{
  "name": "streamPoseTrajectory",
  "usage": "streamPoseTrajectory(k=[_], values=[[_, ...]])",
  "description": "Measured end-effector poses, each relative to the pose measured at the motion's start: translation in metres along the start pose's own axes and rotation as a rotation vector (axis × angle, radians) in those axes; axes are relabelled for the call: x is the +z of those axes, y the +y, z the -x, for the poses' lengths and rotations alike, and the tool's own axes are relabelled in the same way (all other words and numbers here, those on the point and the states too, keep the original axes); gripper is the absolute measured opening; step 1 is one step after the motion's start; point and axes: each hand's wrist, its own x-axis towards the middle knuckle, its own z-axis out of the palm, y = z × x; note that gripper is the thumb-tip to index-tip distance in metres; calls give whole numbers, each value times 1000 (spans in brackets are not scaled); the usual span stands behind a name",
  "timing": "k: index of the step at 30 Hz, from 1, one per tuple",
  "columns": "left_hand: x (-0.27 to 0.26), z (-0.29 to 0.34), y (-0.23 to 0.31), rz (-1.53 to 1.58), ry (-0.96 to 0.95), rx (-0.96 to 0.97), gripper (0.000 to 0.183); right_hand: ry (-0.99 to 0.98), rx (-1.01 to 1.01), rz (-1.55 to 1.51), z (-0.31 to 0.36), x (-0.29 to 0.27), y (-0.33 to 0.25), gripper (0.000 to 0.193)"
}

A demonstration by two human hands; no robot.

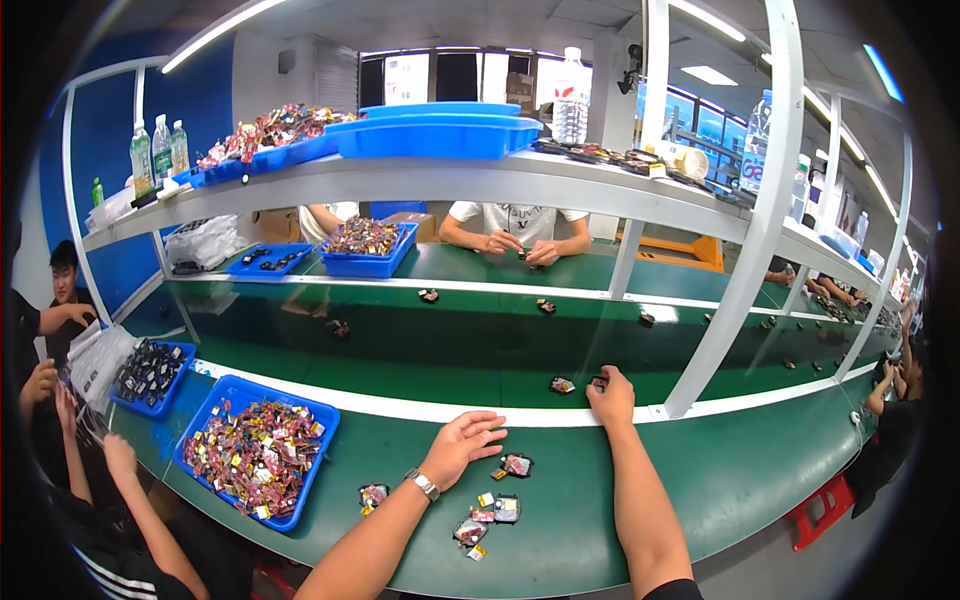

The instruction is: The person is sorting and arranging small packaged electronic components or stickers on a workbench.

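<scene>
My right hand (611,395) reaches forward over the white edge strip onto the dark green conveyor belt (440,350), fingers closed on a small dark component (597,382). Another small component (562,385) lies on the belt just left of it. My left hand (461,445), a watch on its wrist, rests flat on the green workbench (740,470) with fingers spread and holds nothing. Several small red, silver and yellow components (490,510) lie on the bench between my forearms, one (516,465) right by my left hand and one (373,495) further left.
A blue tray (205,425) full of mixed small parts sits at my left, another blue tray (185,365) beyond it. White frame posts (735,280) rise from the bench. More components ride the belt. A person sits opposite, others work at both sides. Blue trays and bottles fill the upper shelf.
</scene>
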Motion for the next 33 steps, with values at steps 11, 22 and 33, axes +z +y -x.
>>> streamPoseTrajectory(k=[11, 22, 33], values=[[0, -4, -2, 7, -45, 29, 32, -265, -253, 268, 0, 4, -20, 61], [-16, 0, -4, -49, -215, -111, 38, -702, -562, -166, 98, -50, -144, 74], [-1, 8, 7, 76, 20, 38, 32, -179, -590, -264, 127, -20, -138, 36]])
